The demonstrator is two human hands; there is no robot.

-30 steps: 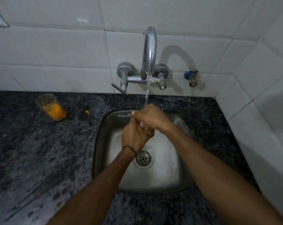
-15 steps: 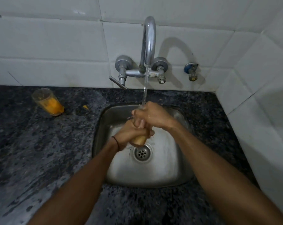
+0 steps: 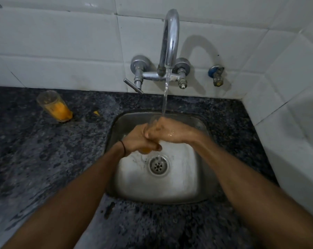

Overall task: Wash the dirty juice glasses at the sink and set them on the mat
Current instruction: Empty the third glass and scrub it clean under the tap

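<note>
Hands have been shifted slightly on the juice glass [image 3: 153, 121], which is kept under the tap [image 3: 170, 33] over the sink [image 3: 180, 186]. It is gripped by the left hand [image 3: 137, 139] and right hand [image 3: 168, 132], fingers curled round it. The second glass [image 3: 54, 106] is left dirty on the counter [image 3: 44, 159]. No mat is seen.

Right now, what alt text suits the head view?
The left hand and right hand hold a juice glass under the running tap over the steel sink. A second dirty glass stands on the dark counter to the left.
</note>
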